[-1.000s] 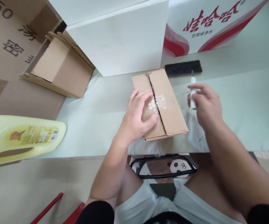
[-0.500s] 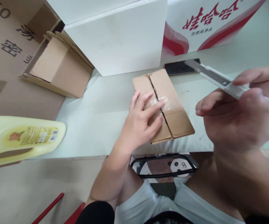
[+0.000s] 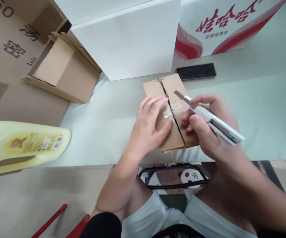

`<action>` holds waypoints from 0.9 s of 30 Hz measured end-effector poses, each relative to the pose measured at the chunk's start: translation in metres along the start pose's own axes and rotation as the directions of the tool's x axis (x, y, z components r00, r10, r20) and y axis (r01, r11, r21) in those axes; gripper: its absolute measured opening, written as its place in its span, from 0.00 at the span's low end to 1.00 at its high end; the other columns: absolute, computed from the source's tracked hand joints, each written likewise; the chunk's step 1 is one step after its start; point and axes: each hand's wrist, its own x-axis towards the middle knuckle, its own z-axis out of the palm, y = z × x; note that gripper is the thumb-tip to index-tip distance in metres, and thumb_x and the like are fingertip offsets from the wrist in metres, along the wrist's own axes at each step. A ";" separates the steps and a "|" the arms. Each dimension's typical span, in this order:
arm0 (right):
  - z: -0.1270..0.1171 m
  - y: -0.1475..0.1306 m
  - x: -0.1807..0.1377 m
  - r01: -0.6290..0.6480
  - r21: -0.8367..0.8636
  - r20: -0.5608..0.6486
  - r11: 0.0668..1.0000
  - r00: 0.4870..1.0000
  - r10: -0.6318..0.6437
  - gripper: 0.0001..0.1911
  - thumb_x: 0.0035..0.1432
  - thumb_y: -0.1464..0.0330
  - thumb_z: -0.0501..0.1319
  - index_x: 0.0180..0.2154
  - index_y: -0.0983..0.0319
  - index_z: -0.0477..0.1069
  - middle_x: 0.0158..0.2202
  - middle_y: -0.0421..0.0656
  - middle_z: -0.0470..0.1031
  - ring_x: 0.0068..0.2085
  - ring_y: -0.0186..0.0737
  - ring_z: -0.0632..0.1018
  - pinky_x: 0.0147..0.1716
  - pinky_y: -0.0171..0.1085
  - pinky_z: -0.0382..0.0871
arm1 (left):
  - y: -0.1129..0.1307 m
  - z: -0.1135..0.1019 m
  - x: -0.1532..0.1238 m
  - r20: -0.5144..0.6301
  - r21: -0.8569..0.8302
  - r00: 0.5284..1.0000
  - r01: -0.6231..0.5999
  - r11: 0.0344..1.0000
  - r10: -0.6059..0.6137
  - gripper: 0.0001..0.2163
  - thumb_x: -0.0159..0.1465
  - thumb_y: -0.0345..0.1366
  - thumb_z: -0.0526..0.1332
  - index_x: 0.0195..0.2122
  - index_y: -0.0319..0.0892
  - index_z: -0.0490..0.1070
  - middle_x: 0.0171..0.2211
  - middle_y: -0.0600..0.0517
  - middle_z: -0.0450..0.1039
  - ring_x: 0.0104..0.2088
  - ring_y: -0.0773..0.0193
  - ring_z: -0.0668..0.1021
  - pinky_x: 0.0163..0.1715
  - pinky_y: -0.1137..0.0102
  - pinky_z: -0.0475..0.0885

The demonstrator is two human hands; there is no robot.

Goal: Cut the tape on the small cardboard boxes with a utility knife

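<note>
A small brown cardboard box lies on the cloth-covered table, a dark seam running between its top flaps. Clear tape crosses the seam near the middle. My left hand rests on the box's left flap with fingers stretched out, steadying it. In my right hand is a white utility knife, gripped between thumb and fingers. Its bare blade points up and left above the right flap, apart from the tape. The right fingers partly hide the box's right side.
Behind the box lies a black phone. White cartons and a red-and-white carton stand at the back. An open cardboard box and a yellow jug are on the left. The table's front edge runs close to my lap.
My right hand has brought the utility knife left and down, from beside the box to over its right flap. My left fingers have drawn back slightly from the tape.
</note>
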 end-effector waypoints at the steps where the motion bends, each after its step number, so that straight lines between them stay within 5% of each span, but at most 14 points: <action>1: 0.001 0.000 0.000 -0.004 -0.006 -0.008 1.000 1.000 0.004 0.17 0.69 0.51 0.60 0.50 0.55 0.68 0.34 0.39 0.78 0.29 0.36 0.76 0.28 0.38 0.74 | 0.000 0.001 0.001 -0.035 -0.028 0.999 0.022 0.999 -0.023 0.22 0.74 0.49 0.56 0.64 0.46 0.64 0.64 0.44 0.71 0.70 0.48 0.67 0.74 0.49 0.56; 5: 0.003 -0.001 -0.003 0.012 -0.002 -0.021 1.000 1.000 -0.012 0.18 0.69 0.49 0.59 0.48 0.55 0.69 0.33 0.39 0.78 0.27 0.36 0.76 0.27 0.38 0.73 | -0.004 0.008 0.001 -0.134 -0.117 0.975 0.164 0.979 -0.180 0.24 0.72 0.56 0.57 0.62 0.47 0.64 0.65 0.42 0.67 0.68 0.48 0.69 0.68 0.51 0.68; 11: 0.004 -0.002 -0.006 0.038 -0.008 0.001 0.999 0.999 -0.038 0.20 0.70 0.50 0.58 0.53 0.55 0.71 0.34 0.41 0.79 0.31 0.38 0.79 0.28 0.38 0.73 | -0.026 0.023 -0.001 -0.071 -0.195 0.964 0.237 0.952 -0.255 0.38 0.67 0.66 0.58 0.71 0.54 0.53 0.75 0.41 0.48 0.77 0.43 0.50 0.72 0.47 0.58; 18: 0.004 -0.007 -0.005 0.044 -0.040 0.007 0.998 0.999 -0.044 0.20 0.70 0.50 0.55 0.53 0.54 0.72 0.33 0.41 0.79 0.31 0.40 0.79 0.28 0.39 0.74 | -0.038 0.031 -0.001 -0.018 -0.267 0.974 0.211 0.940 -0.224 0.33 0.72 0.59 0.56 0.73 0.56 0.49 0.73 0.45 0.57 0.74 0.48 0.61 0.72 0.50 0.60; 27: 0.003 -0.008 -0.006 0.113 -0.142 -0.001 0.983 0.993 -0.115 0.14 0.69 0.56 0.56 0.48 0.55 0.73 0.33 0.40 0.80 0.29 0.38 0.78 0.28 0.39 0.73 | -0.034 0.034 -0.002 -0.035 -0.272 0.976 0.198 0.942 -0.216 0.30 0.73 0.59 0.52 0.71 0.53 0.51 0.71 0.44 0.58 0.74 0.50 0.59 0.72 0.53 0.60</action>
